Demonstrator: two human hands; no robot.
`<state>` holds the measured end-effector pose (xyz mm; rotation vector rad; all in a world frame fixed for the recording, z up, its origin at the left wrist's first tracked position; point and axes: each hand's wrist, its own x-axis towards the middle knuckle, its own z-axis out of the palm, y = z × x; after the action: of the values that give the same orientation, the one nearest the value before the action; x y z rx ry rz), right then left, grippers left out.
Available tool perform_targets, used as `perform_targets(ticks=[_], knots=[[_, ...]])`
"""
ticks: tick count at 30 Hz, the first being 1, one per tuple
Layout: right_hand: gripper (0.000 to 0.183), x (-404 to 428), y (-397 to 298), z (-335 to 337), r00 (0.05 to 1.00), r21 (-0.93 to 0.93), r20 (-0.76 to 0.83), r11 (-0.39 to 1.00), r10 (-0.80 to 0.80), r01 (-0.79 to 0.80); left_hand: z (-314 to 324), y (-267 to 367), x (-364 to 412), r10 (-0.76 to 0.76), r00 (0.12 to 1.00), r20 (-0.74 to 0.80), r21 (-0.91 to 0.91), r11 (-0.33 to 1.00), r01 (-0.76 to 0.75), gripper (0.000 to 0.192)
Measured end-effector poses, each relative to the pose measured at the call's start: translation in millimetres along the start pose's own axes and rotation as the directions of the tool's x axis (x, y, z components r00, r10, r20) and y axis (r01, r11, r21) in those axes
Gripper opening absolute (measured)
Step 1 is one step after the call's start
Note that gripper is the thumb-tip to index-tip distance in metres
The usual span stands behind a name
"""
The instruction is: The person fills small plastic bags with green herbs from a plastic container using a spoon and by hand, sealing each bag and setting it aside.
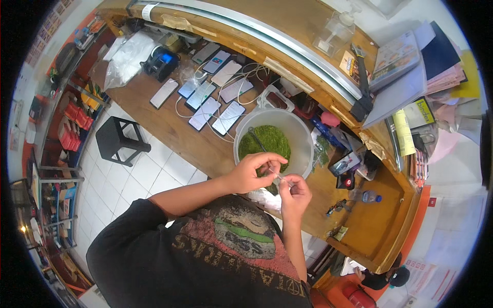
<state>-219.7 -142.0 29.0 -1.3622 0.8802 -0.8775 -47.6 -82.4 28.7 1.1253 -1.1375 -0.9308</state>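
Over the near rim of a translucent plastic tub [304,154], my left hand [252,173] and my right hand [295,192] meet. Between their fingertips they pinch a small piece of clear plastic [284,179], perhaps a little bag; its shape is hard to make out. Finely shredded green plant matter [275,138] fills the tub's lower part. A dark-handled spoon or ladle [257,138] leans in it. Just below my hands, whitish clear plastic bags [265,199] lie in a bunch, partly covered by my right hand.
Several lit smartphones [204,113] with white charging cables [250,77] lie left of the tub on the wooden counter [154,119]. A small blue-screened device [161,63] stands farther left. Right are a plastic bottle [369,197] and loose items. On the tiled floor is a black stool [119,134]; another person [379,279] sits lower right.
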Motion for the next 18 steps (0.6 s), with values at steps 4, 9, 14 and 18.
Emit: perform_targets(ticks=[4,9,14,18], knots=[[0.007,-0.3,2.6,-17.4,0.994,-0.031,0.095,0.998,0.063,-0.060,17.1,-1.8,-2.6,0.003,1.000,0.019,0.018,1.000,-0.003,0.031],[0.006,4.0,3.1,-45.1,0.985,-0.048,0.154,0.997,0.073,-0.067,40.1,-5.0,-11.2,-0.061,0.995,-0.084,0.084,0.994,0.069,0.032],[0.005,13.3,-4.5,-79.0,0.942,-0.061,0.288,0.985,0.172,-0.161,62.3,-2.6,-22.2,-0.094,0.967,-0.238,-0.066,0.995,0.080,0.045],[0.013,38.0,5.4,-125.7,0.930,0.203,0.229,0.921,0.287,-0.334,74.7,-10.4,-29.9,0.030,0.898,-0.438,-0.020,0.999,-0.043,0.048]])
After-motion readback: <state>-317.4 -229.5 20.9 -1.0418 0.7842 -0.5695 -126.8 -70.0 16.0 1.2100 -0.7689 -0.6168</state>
